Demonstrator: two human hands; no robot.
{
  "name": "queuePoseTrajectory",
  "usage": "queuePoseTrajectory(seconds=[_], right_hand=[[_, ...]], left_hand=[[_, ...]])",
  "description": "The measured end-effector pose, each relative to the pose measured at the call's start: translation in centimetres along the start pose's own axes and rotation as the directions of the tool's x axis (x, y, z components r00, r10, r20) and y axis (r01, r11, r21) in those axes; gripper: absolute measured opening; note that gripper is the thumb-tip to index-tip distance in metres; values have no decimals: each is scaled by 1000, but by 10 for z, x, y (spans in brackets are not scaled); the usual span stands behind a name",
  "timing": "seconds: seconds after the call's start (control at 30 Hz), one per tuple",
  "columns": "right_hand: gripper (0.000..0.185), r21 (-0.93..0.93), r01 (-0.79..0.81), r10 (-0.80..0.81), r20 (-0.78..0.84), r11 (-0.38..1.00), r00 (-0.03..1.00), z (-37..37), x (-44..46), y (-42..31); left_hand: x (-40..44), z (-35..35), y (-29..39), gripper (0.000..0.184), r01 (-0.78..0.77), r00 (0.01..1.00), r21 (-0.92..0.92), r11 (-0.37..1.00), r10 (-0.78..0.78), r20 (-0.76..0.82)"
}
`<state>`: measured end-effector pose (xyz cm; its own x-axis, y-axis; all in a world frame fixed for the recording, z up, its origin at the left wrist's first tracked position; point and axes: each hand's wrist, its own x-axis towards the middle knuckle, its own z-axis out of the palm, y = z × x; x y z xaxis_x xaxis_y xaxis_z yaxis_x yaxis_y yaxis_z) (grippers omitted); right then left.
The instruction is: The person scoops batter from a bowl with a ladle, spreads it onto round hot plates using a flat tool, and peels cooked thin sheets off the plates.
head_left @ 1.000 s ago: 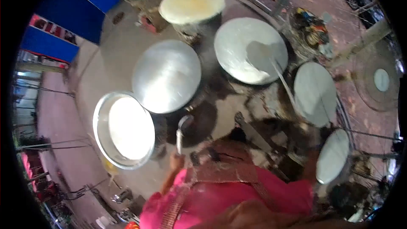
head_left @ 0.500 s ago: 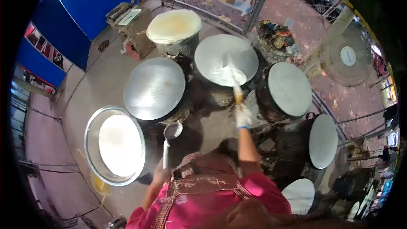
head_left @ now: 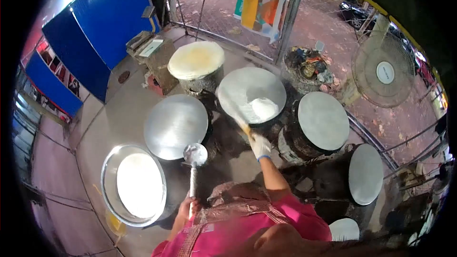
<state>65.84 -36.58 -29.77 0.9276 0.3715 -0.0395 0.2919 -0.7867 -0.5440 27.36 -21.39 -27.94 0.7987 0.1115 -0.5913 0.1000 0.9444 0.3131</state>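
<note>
In my left hand [head_left: 186,208], closed around its handle, is a ladle [head_left: 195,153] whose bowl hangs over the near edge of the left griddle [head_left: 172,123]. White gloved fabric covers my right hand [head_left: 261,146], which grips the wooden handle of a flat spreader [head_left: 246,128]. The spreader's blurred blade lies over the left part of the middle griddle [head_left: 250,83]. A patch of thick white batter [head_left: 264,108] sits on that griddle's near right side, apart from the blade, with a thin film behind it.
A large metal basin [head_left: 105,185] of white batter stands at left. A stack of thin round flatbreads [head_left: 196,60] sits behind. More round griddles, one here [head_left: 323,121] and another here [head_left: 365,173], curve along my right. A fan [head_left: 384,71] stands beyond, beside a wire fence.
My right hand and the spreader have swung left and toward me, off the batter patch. The ladle has risen slightly with my left hand. The whole view has tilted up.
</note>
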Motion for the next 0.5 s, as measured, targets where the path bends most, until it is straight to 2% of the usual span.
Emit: queuePoseTrajectory(seconds=[0.03,0.07,0.1,0.13,0.17,0.2,0.23,0.27,0.33,0.4,0.43,0.5], right_hand=[[42,55,-54,50,60,997,997,10,-6,24],[39,54,-127,127,1,990,992,-13,-20,27],[38,150,-80,91,-69,985,993,28,4,93],[33,150,-119,123,-17,981,992,13,15,118],[30,-51,-194,196,33,980,980,-26,19,104],[30,13,-206,207,-74,978,976,-55,23,79],[33,257,-212,257,-160,943,953,-46,36,69],[35,204,-206,249,-211,957,945,-43,45,51],[36,105,-126,136,-93,987,986,-24,40,30],[35,-153,-11,18,45,988,999,-39,-3,22],[37,-96,-83,88,53,992,995,-46,-15,33],[35,-32,-45,33,-297,998,954,-5,22,126]], left_hand=[[5,-8,2,16,10,1000,80,997,-8,-30],[3,4,2,14,-44,998,138,989,48,-28],[1,16,3,13,-97,994,197,976,104,-26],[-1,27,3,14,-148,987,254,956,159,-24],[3,14,3,26,-132,990,276,952,141,-13],[7,1,3,40,-117,992,298,947,123,-2],[8,1,2,39,-96,994,293,951,106,-18],[11,3,3,39,-67,996,272,960,80,-38],[20,10,4,38,-28,996,248,968,49,-80],[28,17,7,38,-19,993,262,965,48,-104],[32,19,10,37,-18,992,270,963,51,-115],[42,21,13,37,-22,990,294,956,63,-130]])
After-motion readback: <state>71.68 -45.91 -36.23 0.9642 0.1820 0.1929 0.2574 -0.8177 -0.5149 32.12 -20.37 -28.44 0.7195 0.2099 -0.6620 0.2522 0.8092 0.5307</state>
